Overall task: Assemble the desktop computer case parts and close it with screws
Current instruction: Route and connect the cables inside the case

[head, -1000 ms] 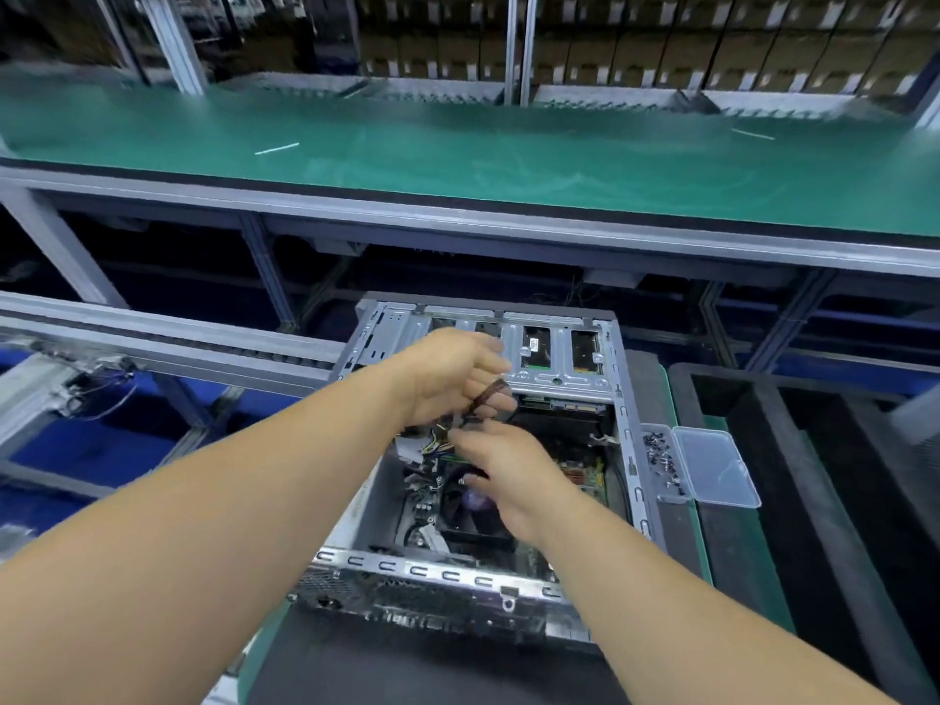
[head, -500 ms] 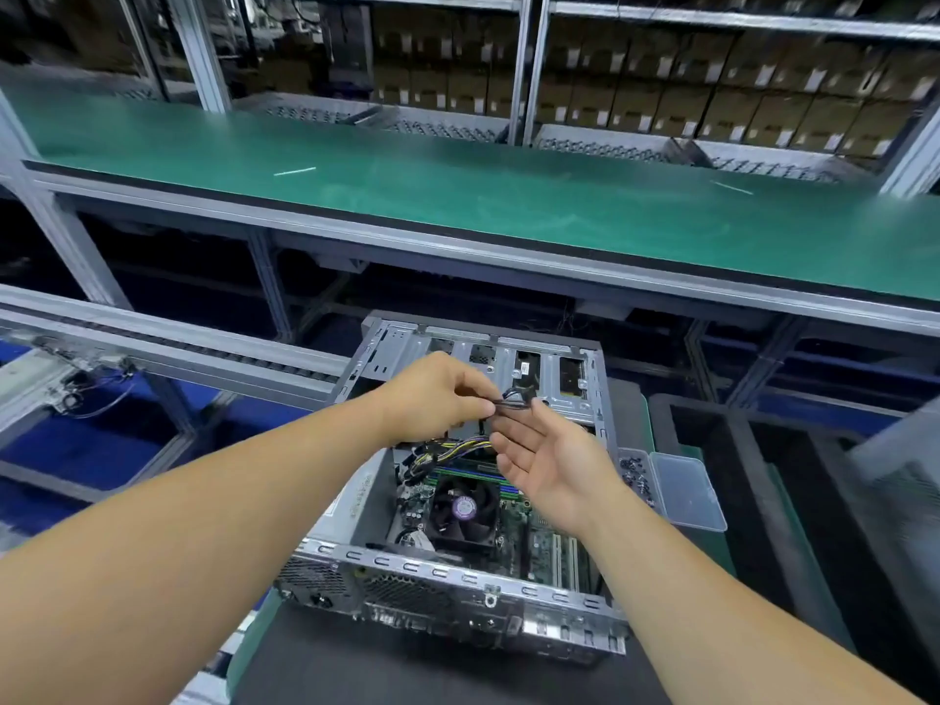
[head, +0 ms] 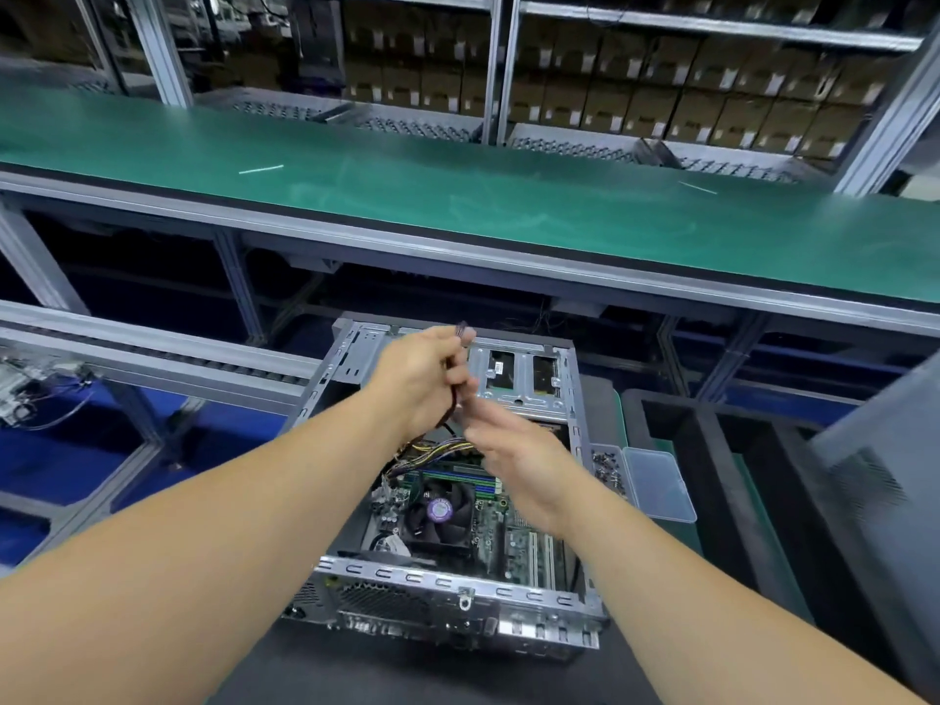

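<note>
Gripping a dark cable (head: 454, 394) above the open computer case (head: 447, 582), the left hand (head: 424, 381) is curling its fingers round the lead, whose connector end (head: 462, 329) is poking up just past the knuckles. The right hand (head: 513, 457) is hovering just below and to the right of it, fingers straight and loosely spread, its fingertips (head: 470, 407) reaching to the cable where it is leaving the left hand; motion blur is making it hard to tell whether they are actually touching it.

Under both hands the case is lying with its side open, resting on a dark mat on the bench (head: 407, 674). Directly beneath the right wrist the motherboard (head: 513, 547) is showing, and left of that wrist the round cooler fan (head: 438, 511) with a purple centre is sitting. A bundle of yellow and black wires (head: 432, 447) is running under the left hand towards the right hand's fingers. Beyond the left hand's fingertips the metal drive cage (head: 524, 374) is spanning the far end of the case.

Just to the right of the right hand, beside the case wall, a small clear plastic box (head: 656, 483) is lying open, its near compartment holding dark screws (head: 608, 468). Further right, black foam trays (head: 712, 480) are standing. Far beyond both hands a long green conveyor surface (head: 458, 206) is stretching across, with shelves of cardboard boxes (head: 636, 99) behind it.
</note>
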